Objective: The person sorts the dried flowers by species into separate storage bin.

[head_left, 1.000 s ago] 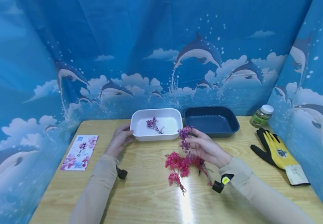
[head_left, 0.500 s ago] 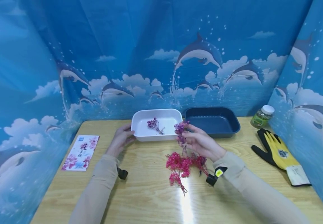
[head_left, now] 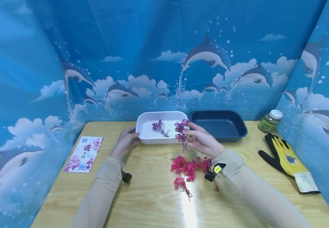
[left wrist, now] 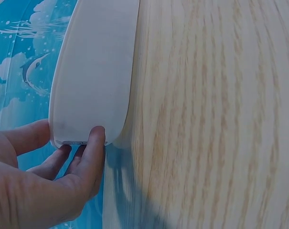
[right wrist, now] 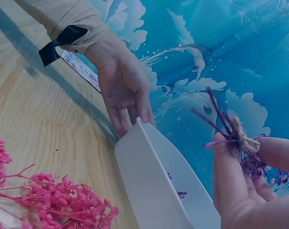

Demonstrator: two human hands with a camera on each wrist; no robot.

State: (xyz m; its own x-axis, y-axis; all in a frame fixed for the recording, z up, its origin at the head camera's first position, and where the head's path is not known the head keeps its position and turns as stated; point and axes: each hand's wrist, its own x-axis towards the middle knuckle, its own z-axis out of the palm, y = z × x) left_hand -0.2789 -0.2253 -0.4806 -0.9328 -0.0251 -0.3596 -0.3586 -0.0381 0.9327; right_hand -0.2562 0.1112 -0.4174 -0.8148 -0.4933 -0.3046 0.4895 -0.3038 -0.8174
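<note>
My left hand (head_left: 125, 141) holds the left end of a white tray (head_left: 162, 141); in the left wrist view, thumb and fingers bracket the end of the tray (left wrist: 96, 71). A small purple dried-flower bunch (head_left: 158, 126) lies inside that tray. Between thumb and fingers, my right hand (head_left: 200, 141) pinches a second purple dried-flower bunch (head_left: 180, 127) at the tray's right front corner. Twine (right wrist: 248, 143) binds its stems, as the right wrist view shows. Pink dried flowers (head_left: 185, 166) lie on the table below the right hand, partly hidden by its wrist camera.
A dark blue tray (head_left: 218, 126) stands right of the white one. Farther right are a lidded jar (head_left: 269, 122) and a yellow and black glove (head_left: 289, 161). A floral printed card (head_left: 84, 155) lies at left. A dolphin-print curtain (head_left: 164, 63) rises behind the table.
My right hand has carried the purple bunch left and away from me, from over the pink flowers to the white tray's right front corner. The left hand keeps its hold on the tray.
</note>
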